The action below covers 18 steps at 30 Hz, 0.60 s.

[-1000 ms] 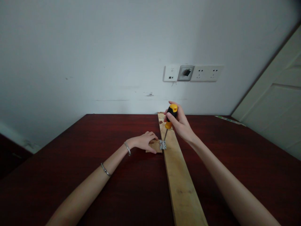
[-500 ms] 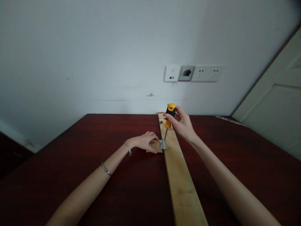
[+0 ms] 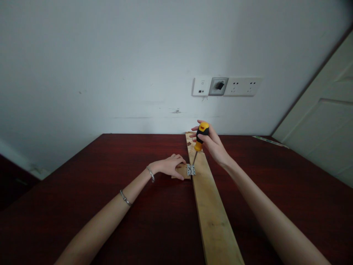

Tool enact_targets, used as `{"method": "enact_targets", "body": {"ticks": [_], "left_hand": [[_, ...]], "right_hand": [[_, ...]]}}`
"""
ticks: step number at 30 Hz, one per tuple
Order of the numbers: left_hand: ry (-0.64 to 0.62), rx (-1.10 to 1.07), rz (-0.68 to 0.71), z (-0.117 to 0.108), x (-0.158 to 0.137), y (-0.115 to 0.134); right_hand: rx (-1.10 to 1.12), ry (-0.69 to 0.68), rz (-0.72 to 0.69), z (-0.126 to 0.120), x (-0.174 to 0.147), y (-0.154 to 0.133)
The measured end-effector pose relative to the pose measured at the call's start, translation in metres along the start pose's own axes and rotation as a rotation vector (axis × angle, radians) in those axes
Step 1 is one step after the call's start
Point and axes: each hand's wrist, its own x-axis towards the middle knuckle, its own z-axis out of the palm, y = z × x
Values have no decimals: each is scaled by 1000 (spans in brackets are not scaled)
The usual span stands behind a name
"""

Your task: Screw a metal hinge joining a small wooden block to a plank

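Observation:
My right hand grips a yellow-and-black screwdriver by its handle, some fingers stretched past it. The screwdriver leans slightly, its shaft reaching down to a metal hinge. One leaf of the hinge lies on a long wooden board, the other on a small wooden block to the left. Around that block my left hand is closed, thumb at the near side and fingers at the far side. Any screw beneath the tip is too small to make out.
The dark red tabletop runs back to a white wall. Wall sockets sit above the back edge. A thin patterned strip lies at the far right corner, near a white door.
The screwdriver handle has tilted a little to the right, and the fingers of my right hand have loosened and spread around it. My left hand and the block stay put.

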Motion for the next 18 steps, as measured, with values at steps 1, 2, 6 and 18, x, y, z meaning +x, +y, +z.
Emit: {"method": "enact_targets", "body": {"ticks": [1, 2, 6, 18], "left_hand": [[1, 0, -5, 0, 0, 0], [3, 0, -11, 1, 0, 0], [4, 15, -27, 2, 2, -1], [3, 15, -19, 2, 1, -1]], "right_hand": [[24, -18, 10, -1, 0, 0], [42, -34, 15, -1, -1, -1], [35, -43, 4, -2, 0, 1], [-25, 62, -104, 7, 2, 7]]}}
